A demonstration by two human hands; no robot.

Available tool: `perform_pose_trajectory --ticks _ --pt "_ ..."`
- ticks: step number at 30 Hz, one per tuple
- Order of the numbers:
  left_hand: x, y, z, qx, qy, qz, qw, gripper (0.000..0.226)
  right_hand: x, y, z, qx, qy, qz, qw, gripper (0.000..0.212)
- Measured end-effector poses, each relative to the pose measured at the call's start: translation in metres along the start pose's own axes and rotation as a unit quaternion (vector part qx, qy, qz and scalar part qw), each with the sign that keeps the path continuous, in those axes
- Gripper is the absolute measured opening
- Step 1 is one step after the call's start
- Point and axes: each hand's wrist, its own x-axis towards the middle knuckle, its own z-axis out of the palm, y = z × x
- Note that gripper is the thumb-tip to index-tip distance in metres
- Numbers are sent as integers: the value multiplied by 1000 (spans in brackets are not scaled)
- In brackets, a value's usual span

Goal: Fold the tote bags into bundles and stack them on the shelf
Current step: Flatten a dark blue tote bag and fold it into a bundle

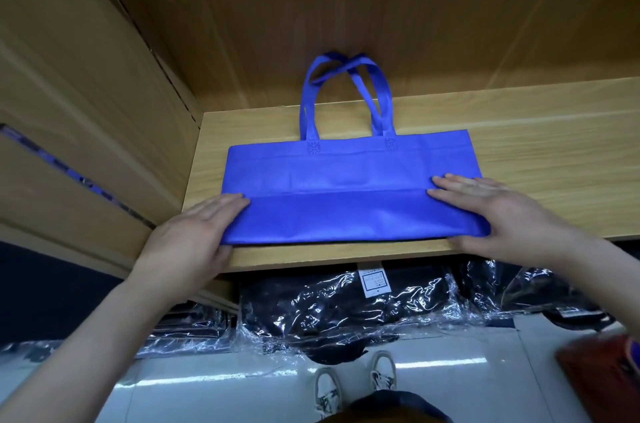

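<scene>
A blue tote bag (349,176) lies flat on the wooden shelf (540,145), its two handles (346,93) pointing toward the back wall. Its bottom part is folded up over the body, making a darker band along the shelf's front edge. My left hand (194,235) holds the left end of that fold, fingers flat on top and the thumb under the edge. My right hand (498,214) lies on the fold's right end with straight fingers pressing down.
The shelf's wooden side wall (86,93) rises on the left and its back panel (346,6) stands behind. Below the shelf lie dark items in clear plastic wrap (346,311). A reddish object (602,377) is at the lower right, and shoes (353,384) stand on the pale floor.
</scene>
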Motion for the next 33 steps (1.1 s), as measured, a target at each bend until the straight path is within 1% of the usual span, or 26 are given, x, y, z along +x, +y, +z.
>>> perform_pose_trajectory --ticks 2,4,5,7,9,11,12,13,14,15,16,18,20,21,24,26,27,28,29,30,31,32,33 --pt "-2 -1 0 -39 6 -13 999 66 -1 3 -4 39 0 -7 999 72" --pt "-4 -3 2 -90 32 -41 995 57 -3 8 -6 137 2 15 990 67" --pt "-4 -2 -1 -129 38 -73 988 47 -5 9 -10 209 1 43 977 61" --pt "-2 0 -5 -224 34 -119 967 30 -8 12 -19 336 10 87 938 40" --pt "1 4 -2 -313 56 -150 936 20 -8 15 -23 400 57 135 905 17" --pt "2 9 5 -393 90 -198 894 14 -6 12 -25 445 123 193 866 3" --pt "4 11 9 -413 107 -211 880 6 -5 11 -23 471 145 204 846 17" --pt "4 14 14 -408 126 -219 877 8 -4 10 -20 492 158 212 830 31" --pt "5 16 17 -381 142 -228 885 20 -2 9 -16 495 171 224 822 32" --pt "5 19 19 -342 158 -234 896 27 2 6 -12 481 188 236 823 20" --pt "6 22 19 -296 172 -244 907 30 5 4 -8 449 208 253 831 9" --pt "7 25 18 -227 190 -246 923 30 12 -1 0 356 259 285 851 9" --pt "7 28 19 -178 198 -232 935 27 16 -11 6 270 296 298 866 7" --pt "6 27 20 -161 202 -227 939 26 17 -15 8 231 312 306 869 10" --pt "4 25 24 -135 210 -218 944 29 17 -24 20 141 327 329 874 30" --pt "6 24 21 -149 187 -229 944 27 17 -26 25 114 318 340 878 45" --pt "6 24 19 -162 172 -240 942 29 18 -25 26 105 312 350 877 51" --pt "7 23 15 -166 162 -247 941 35 19 -24 27 100 306 360 876 51" --pt "8 23 11 -145 165 -234 947 43 21 -24 25 99 294 370 876 51" --pt "9 22 8 -101 174 -197 960 49 22 -24 24 99 278 381 876 52" --pt "10 24 7 -52 171 -142 974 50 24 -24 21 100 262 388 878 55" --pt "13 26 8 -27 153 -80 985 47 25 -24 20 99 251 393 879 58" --pt "16 28 10 -27 117 -32 992 41 26 -24 18 98 248 395 879 60"
